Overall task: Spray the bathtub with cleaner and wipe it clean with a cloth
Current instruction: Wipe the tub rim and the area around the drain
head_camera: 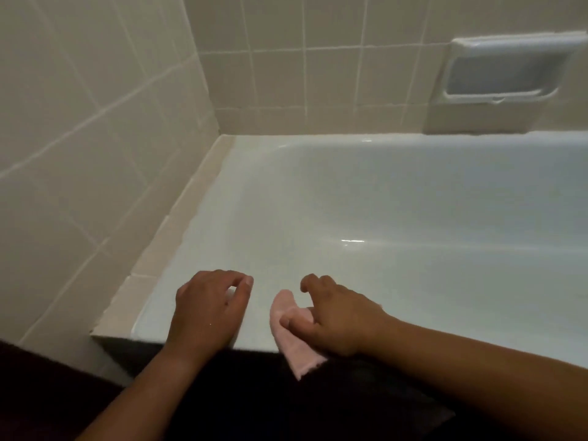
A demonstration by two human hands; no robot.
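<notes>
A white bathtub (366, 198) fills the middle and right of the view, its near rim running along the bottom. A small pink cloth (291, 332) lies over that near rim, one end hanging off the front edge. My right hand (337, 316) rests on the cloth, thumb and palm pressing it to the rim, fingers loosely curled above it. My left hand (206, 307) rests on the rim just left of the cloth, fingers relaxed and slightly bent, holding nothing. No spray bottle is in view.
Cream tiled walls (95, 122) enclose the tub on the left and behind. A recessed white soap dish (499, 71) is set in the back wall at upper right. A tiled ledge (178, 224) borders the tub's left end. Below the rim all is dark.
</notes>
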